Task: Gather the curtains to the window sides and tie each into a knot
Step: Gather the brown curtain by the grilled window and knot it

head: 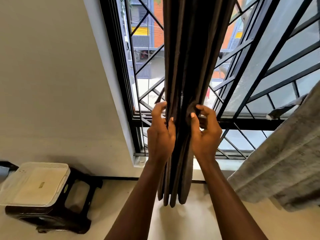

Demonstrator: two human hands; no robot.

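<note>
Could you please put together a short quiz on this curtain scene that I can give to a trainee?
1. True or false: the dark curtain is already tied into a knot.
2. How many hands grip its folds? A) none B) one C) two
3. What stands by the wall at lower left?
Key:
1. False. It hangs in gathered folds, with no knot.
2. C. The left hand and the right hand both pinch it.
3. A dark stool with a pale pad on top.
</note>
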